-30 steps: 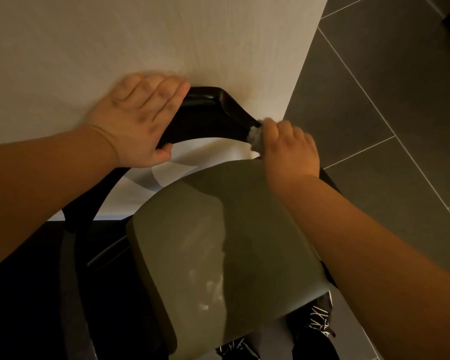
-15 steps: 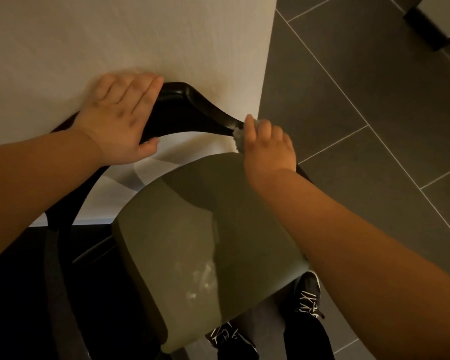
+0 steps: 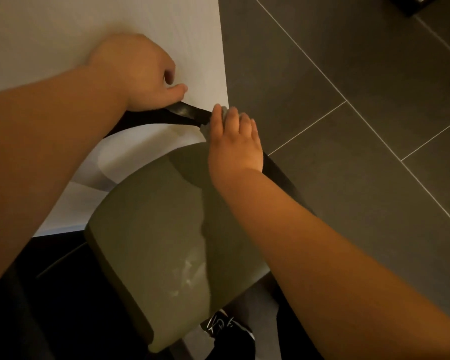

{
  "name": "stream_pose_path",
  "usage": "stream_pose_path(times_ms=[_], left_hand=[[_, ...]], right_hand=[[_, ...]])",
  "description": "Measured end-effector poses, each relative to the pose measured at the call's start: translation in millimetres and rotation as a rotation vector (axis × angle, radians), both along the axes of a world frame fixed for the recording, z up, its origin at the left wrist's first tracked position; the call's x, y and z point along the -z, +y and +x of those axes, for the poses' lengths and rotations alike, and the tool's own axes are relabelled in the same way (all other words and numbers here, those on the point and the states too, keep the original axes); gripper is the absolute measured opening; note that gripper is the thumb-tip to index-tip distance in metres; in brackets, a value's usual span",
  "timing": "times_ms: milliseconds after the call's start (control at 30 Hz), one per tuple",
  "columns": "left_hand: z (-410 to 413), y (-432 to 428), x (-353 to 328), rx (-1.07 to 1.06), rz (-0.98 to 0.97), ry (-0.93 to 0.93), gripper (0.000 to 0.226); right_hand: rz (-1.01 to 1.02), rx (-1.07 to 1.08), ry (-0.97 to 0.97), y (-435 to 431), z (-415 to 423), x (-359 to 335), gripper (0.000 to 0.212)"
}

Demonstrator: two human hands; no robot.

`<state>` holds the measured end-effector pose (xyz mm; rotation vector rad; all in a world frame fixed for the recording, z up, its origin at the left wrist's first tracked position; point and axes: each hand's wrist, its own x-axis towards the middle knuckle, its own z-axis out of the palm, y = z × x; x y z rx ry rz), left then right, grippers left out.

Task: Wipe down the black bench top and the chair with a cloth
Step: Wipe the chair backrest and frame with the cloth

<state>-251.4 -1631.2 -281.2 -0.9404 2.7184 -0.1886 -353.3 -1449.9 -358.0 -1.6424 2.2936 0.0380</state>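
Over the chair (image 3: 166, 229), seen from the head camera, the left hand (image 3: 138, 74) had its fingers curled round the black back rail (image 3: 185, 113), thumb sticking out. Just beside it, the right hand (image 3: 234, 141) clutched a grey cloth (image 3: 205, 131) against the rail's end. A white tabletop (image 3: 63, 22) lay beyond, and dark floor tiles (image 3: 348, 100) lay to the right.

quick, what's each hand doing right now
Left hand: fingers curled over the chair backrest; whether it grips cannot be told.
Right hand: holding the cloth against the backrest.
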Motion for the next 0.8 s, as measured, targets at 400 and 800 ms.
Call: stream_pose_path(times_ms=[400,800], left_hand=[[3,10,-8,-0.122,0.017,0.079,0.073],[0,16,-13,-0.248,0.017,0.151,0.048]], right_hand=[[-0.037,0.110,0.054,81,-23,11,0.084],[-0.016,0.091,-0.078,99,-42,-1,0.091]])
